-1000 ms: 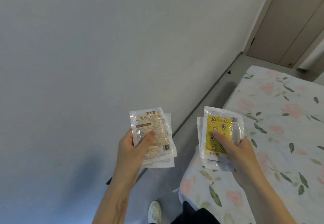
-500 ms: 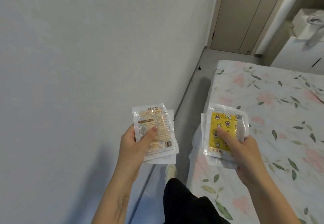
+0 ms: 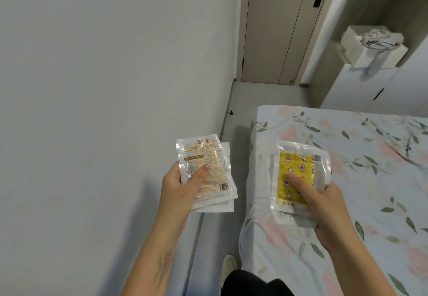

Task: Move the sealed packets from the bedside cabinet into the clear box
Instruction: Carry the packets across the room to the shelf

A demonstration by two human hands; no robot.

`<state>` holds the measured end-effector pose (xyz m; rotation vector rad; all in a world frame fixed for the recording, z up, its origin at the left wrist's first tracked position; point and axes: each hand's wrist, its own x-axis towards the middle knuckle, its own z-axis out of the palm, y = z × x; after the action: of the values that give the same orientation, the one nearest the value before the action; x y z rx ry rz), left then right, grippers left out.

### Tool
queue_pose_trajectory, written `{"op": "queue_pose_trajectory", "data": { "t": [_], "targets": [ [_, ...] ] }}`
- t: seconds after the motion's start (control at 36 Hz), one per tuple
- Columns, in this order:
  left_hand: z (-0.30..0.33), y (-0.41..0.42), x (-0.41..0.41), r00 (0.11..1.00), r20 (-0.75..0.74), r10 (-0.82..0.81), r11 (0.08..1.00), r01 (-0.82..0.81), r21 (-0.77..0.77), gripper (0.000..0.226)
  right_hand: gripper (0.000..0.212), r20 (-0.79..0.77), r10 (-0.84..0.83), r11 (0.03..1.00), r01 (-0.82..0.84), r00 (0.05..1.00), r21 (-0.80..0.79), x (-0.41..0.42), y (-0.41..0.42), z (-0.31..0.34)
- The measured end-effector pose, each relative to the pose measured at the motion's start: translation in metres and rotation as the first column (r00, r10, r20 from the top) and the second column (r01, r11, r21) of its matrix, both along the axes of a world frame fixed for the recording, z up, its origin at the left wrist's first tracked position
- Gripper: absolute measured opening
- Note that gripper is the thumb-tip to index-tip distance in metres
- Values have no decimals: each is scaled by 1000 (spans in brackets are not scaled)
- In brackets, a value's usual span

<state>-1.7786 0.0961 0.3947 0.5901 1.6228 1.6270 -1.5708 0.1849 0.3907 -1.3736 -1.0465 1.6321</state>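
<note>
Single head-worn view, forward and down, close above hands [image 3: 252, 200]

Bed [image 3: 370, 179] (floral sheet), grey floor [image 3: 240, 115] beside it

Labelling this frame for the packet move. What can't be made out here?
- Clear box and bedside cabinet: neither shows in the head view.
- Packet count: left hand grips a fanned stack, right hand another stack; top packets hide the lower ones.
- Small print on the packets: too small and blurred to read.
</note>
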Motion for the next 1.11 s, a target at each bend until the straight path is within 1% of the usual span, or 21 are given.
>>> {"op": "queue_pose_trajectory", "data": {
  "t": [0.14,0.22,0.36,0.58,0.72,0.81,0.92,1.0,1.11],
  "targets": [
    [13,87,-26,1000,-15,-25,1000,25,-6,15,12,13,12,1000,-12,1000,24,-25,78,17],
    [18,127,-39,999,-15,-30,1000,29,-2,16,14,7,2,999,-2,1000,33,-37,116,21],
    [23,189,-57,998,-12,-58,998,58,3,17,10,-25,-30,998,31,999,53,-51,171,24],
    [15,304,-91,996,1,-92,996,92,9,18,19,-1,-90,995,90,996,36,-74,277,15],
    [7,387,-125,996,8,-88,996,88,10,15,14,-7,-95,995,96,995,38,-104,357,11],
    [8,441,-147,996,12,-93,995,93,36,15,17,9,-102,993,101,995,62,-128,413,11],
    [14,517,-178,995,8,-96,993,96,62,15,12,6,-107,991,106,994,82,-162,493,18],
    [23,568,-196,995,6,-102,991,101,87,15,19,-10,-110,991,111,994,77,-184,545,27],
    [33,629,-216,994,6,-105,987,103,122,15,19,-19,-104,991,105,994,84,-207,604,31]
  ]
}}
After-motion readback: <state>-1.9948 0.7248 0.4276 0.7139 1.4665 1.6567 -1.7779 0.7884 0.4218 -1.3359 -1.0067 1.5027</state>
